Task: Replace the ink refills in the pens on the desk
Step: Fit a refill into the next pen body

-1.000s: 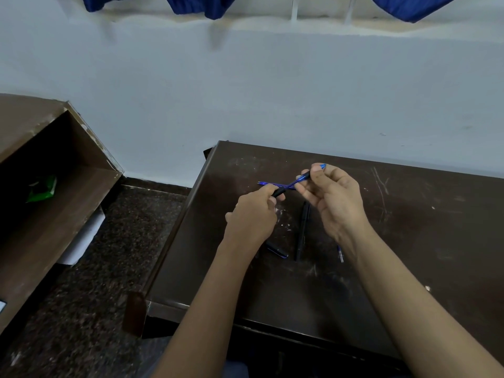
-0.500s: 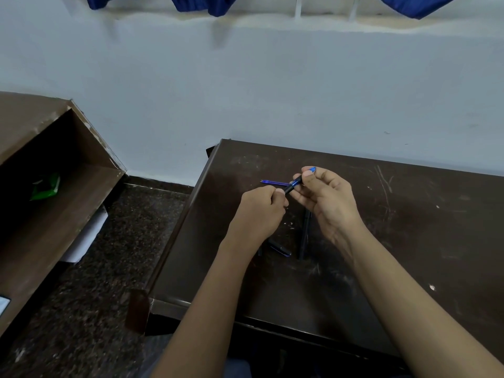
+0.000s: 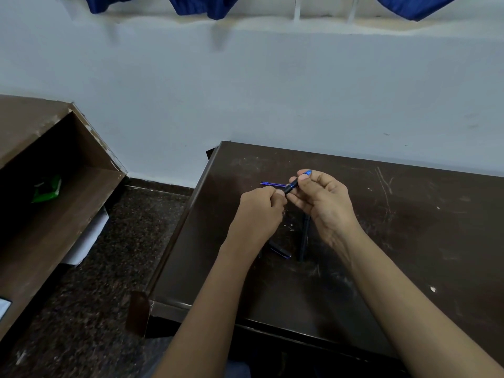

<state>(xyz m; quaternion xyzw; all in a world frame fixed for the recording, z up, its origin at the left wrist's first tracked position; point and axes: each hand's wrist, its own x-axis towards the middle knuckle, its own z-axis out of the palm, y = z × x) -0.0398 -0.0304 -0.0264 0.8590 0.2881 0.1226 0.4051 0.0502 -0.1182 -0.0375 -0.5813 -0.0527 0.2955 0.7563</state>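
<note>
desk: dark, scuffed; parts lie near its left edge.
hands: left hand fisted, contents hidden; right hand pinches a blue pen.
loose parts: black pen, refill, cap on desk.
progress: probably mid-swap; black pen seemingly left.

A dark brown worktop, scratched and flecked with white, stands against the pale wall. On it lie a thin blue refill near the far side, a black pen and a short dark pen piece just beside it
</note>
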